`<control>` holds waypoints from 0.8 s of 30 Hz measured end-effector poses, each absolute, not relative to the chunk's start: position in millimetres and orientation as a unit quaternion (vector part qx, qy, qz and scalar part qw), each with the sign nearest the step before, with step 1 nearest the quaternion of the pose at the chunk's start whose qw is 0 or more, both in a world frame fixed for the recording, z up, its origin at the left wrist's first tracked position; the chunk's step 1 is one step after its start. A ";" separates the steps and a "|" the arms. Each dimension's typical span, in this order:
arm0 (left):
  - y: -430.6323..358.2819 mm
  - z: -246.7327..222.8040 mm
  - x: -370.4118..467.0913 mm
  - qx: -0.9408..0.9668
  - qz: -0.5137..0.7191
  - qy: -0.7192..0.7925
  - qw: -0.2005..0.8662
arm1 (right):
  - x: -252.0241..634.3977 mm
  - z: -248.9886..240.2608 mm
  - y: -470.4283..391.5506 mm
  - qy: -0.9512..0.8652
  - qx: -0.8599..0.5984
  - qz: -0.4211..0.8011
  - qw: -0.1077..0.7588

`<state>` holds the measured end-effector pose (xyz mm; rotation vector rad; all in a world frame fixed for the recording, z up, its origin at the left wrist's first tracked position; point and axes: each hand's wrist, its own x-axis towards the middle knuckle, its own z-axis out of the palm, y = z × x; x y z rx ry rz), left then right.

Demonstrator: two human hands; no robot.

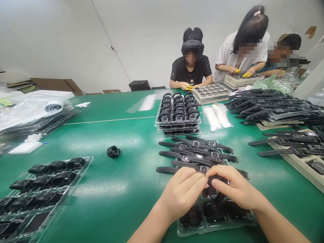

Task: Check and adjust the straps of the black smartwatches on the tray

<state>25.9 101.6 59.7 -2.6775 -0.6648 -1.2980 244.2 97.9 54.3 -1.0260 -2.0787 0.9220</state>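
Note:
My left hand (182,193) and my right hand (234,187) meet over a clear plastic tray (215,226) near the table's front edge. Together they grip one black smartwatch (214,195), its strap hanging down between them. Just beyond my fingers several black watches (197,153) lie flat with their straps stretched out. Farther back stands a stack of clear trays (178,111) filled with buckled watches.
A lone buckled watch (113,152) sits on the green table (121,189). A tray of watches (43,189) lies at the left front. More strapped watches (273,106) and trays crowd the right. Three people work at the far edge, one in black (191,72).

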 end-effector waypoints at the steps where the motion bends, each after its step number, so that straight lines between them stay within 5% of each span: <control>1: 99.8 60.2 26.7 -0.882 -0.410 -0.223 0.062 | 243.7 54.5 98.1 -0.791 -0.395 0.346 0.315; 12: 87.2 50.6 31.9 -0.891 -0.341 -0.249 0.165 | 238.5 49.7 99.7 -0.780 -0.428 0.364 0.275; 24: 89.3 54.0 24.2 -0.887 -0.411 -0.123 0.167 | 240.1 63.3 98.5 -0.813 -0.319 0.358 0.330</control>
